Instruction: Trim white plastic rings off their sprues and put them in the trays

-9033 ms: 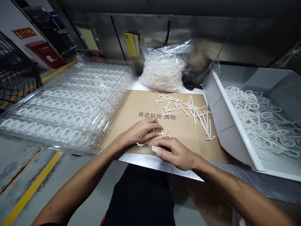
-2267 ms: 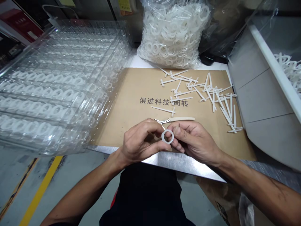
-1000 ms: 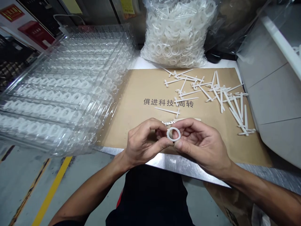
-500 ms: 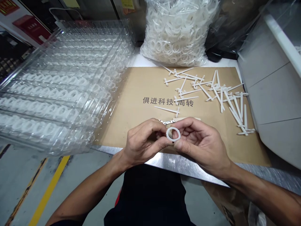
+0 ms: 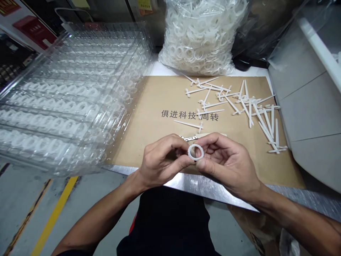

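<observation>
Plastic ring (image 5: 195, 152) between both hands (image 5: 162, 159) (image 5: 226, 161)

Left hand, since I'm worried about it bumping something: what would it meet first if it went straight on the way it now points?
The white plastic ring: the left hand points rightward at it and already seems to touch it. Just beyond the ring is the right hand.

Dark printed Chinese characters 俱进科技周转 run across the tan cardboard sheet (image 5: 138, 149), partly overlapped by a white plastic piece (image 5: 210, 112); the red sign (image 5: 33, 37) and yellow label (image 5: 145, 3) are unreadable
</observation>
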### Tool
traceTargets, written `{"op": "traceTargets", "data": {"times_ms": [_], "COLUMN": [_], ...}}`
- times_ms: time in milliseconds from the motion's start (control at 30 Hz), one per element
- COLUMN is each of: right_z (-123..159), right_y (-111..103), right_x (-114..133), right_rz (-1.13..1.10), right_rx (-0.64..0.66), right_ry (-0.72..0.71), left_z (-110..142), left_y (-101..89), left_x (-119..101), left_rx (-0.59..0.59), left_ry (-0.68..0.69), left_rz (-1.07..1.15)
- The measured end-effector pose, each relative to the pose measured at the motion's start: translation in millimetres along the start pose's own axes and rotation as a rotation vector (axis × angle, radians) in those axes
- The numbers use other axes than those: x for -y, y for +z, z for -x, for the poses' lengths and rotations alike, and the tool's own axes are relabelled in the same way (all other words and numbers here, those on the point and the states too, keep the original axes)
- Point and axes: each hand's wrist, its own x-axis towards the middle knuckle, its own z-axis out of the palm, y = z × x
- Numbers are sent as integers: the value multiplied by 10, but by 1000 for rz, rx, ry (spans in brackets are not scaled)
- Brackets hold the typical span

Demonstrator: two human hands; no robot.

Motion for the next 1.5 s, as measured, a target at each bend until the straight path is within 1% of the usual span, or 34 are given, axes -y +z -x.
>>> {"op": "traceTargets", "data": {"times_ms": [67, 133, 167, 233, 333, 400, 467, 767, 967, 1067, 1200, 1300, 1400, 1500], "right_z": [-4, -8, -10, -14, -14, -9, -2, -12, -17, -25, -21, 20, 62, 32], "right_y": [4, 12, 16, 22, 16, -1, -21, -30, -28, -22, -39, -94, -183, -268], "right_x": [-1, 0, 2, 7, 16, 17, 15, 42, 45, 43, 18, -15, -50, -77], "right_rz": [-5, -15, -17, -15, -12, -13, -8, 31, 58, 67, 72, 28, -42, -52], "right_rx": [-4, -5, -5, -2, 22, 46, 52, 21, 20, 14, 12, 29, 73, 85], "right_ry": [-8, -6, 1, 25, 80, 111, 130, 160, 139, 135, 141, 176, 245, 282], "left_z": [-13, -26, -32, -41, -53, -64, -77, -67, -52, -47, -42, -28, -7, 4], "left_y": [-12, -23, -29, -38, -50, -56, -57, -42, -38, -42, -28, 4, 42, 69], "left_x": [-31, -62, -75, -92, -102, -108, -119, -121, -126, -128, -104, -86, -63, -16], "left_rx": [50, 110, 127, 122, 126, 153, 173, 229, 239, 263, 292, 285, 252, 205], "left_ry": [-171, -368, -455, -592, -739, -792, -814, -789, -748, -722, -648, -592, -475, -330], "left_rz": [132, 324, 422, 579, 698, 724, 721, 587, 534, 486, 407, 387, 346, 240]}}
